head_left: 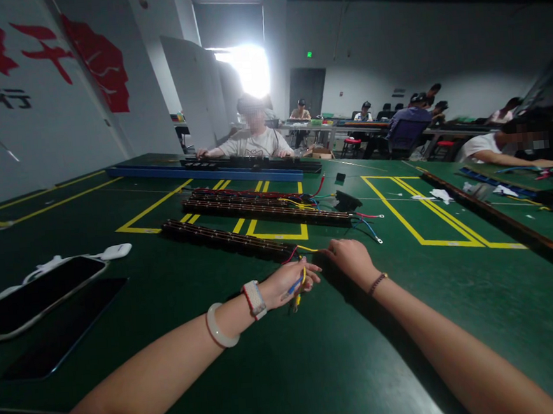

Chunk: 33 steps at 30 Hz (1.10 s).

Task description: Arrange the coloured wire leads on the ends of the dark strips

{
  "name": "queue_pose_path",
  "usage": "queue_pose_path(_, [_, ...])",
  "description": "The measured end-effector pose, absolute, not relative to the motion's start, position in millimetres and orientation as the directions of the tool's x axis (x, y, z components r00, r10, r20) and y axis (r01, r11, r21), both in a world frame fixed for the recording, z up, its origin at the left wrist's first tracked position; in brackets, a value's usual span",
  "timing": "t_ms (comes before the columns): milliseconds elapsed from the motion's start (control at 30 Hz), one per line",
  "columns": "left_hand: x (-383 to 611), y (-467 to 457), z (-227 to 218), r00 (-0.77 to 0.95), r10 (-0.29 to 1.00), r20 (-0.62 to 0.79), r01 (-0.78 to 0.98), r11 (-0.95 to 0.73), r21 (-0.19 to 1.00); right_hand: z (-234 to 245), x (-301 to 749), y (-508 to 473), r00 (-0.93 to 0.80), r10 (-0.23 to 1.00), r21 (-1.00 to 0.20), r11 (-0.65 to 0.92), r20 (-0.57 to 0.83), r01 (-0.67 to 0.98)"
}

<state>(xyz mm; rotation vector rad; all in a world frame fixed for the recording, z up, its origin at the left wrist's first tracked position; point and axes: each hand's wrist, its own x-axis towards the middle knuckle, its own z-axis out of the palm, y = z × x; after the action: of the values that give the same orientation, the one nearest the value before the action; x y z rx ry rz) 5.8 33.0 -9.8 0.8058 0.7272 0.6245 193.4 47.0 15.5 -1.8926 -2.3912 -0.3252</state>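
Observation:
A long dark strip with bright lines [226, 238] lies nearest me on the green table, its wired end close to both hands. From that end a yellow wire [307, 250] runs to my right hand [352, 257], whose fingers are closed on it; the wire's tip is hidden. My left hand [289, 282] is curled beside the strip end, with slim blue and yellow pieces [298, 300] across its fingers. They look like wire ends, though small and partly covered. A red wire [290, 255] shows just above the left hand.
More bundled strips [267, 209] with red and blue wires lie behind. A phone [44, 295] and a dark flat panel [70, 331] are at left. A long blue rail [206, 170] crosses the far side before a seated person [256, 138]. Another long strip [507, 221] lies right.

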Motion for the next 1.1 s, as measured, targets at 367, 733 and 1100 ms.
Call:
queue_pose_path(367, [6,30,-4,0.657,0.708,-0.259,-0.361,0.597,0.716,3,195,35,-0.834,0.422,0.259,0.813,0.355,0.521])
queue_pose_path(733, [10,35,-19,0.686,0.702,-0.192,-0.394,0.580,0.713,-4,191,42,-0.664,0.515,-0.149,0.836,0.542,0.528])
queue_pose_path(1100, [17,29,-15,0.577,0.786,-0.221,-0.354,0.485,0.799,8,138,57,-0.310,0.757,-0.403,0.591,0.575,0.699])
